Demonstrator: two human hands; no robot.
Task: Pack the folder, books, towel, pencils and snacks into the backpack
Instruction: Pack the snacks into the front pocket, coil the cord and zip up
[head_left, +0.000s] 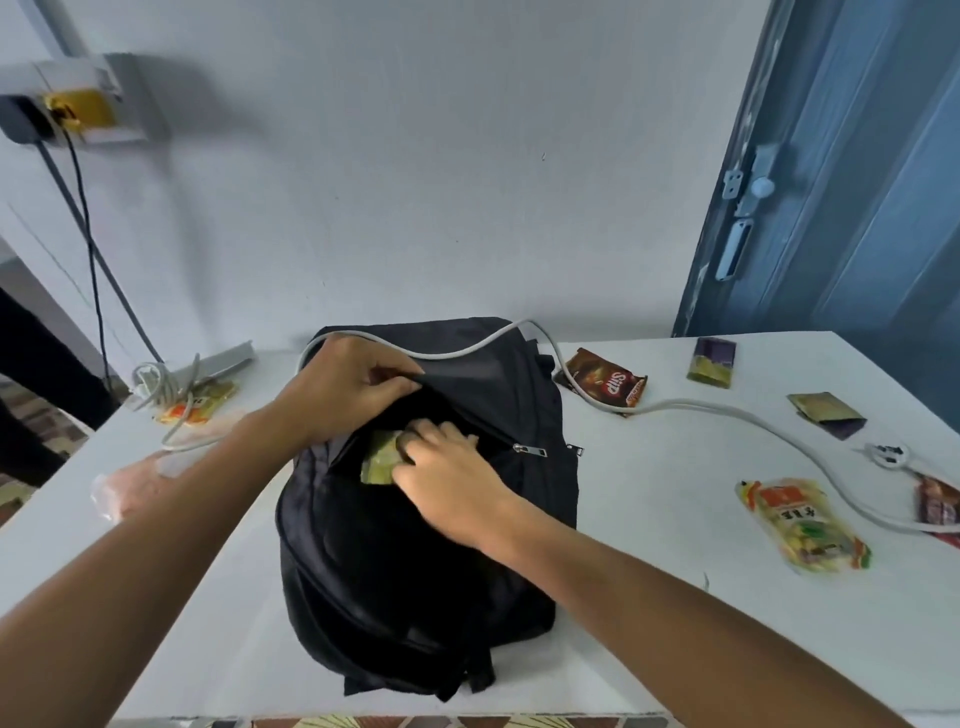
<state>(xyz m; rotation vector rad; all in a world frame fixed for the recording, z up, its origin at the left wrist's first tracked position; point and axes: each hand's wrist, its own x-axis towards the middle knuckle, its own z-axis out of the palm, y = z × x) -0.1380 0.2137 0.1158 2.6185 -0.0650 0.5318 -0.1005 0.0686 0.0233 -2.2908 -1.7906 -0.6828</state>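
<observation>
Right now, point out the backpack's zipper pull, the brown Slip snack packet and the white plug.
zipper pull (530, 450), head view, on its metal tab.
brown Slip snack packet (608, 385), head view, on its printed front.
white plug (889, 455), head view, on its round body.

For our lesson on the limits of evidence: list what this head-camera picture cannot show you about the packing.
1. Inside of the black backpack: dark, and covered by the right hand.
2. The greenish snack packet: mostly hidden by the fingers, print unreadable.
3. The brown packet: cut off by the right edge.
4. Folder, books, towel, pencils: none visible; possibly packed.
</observation>
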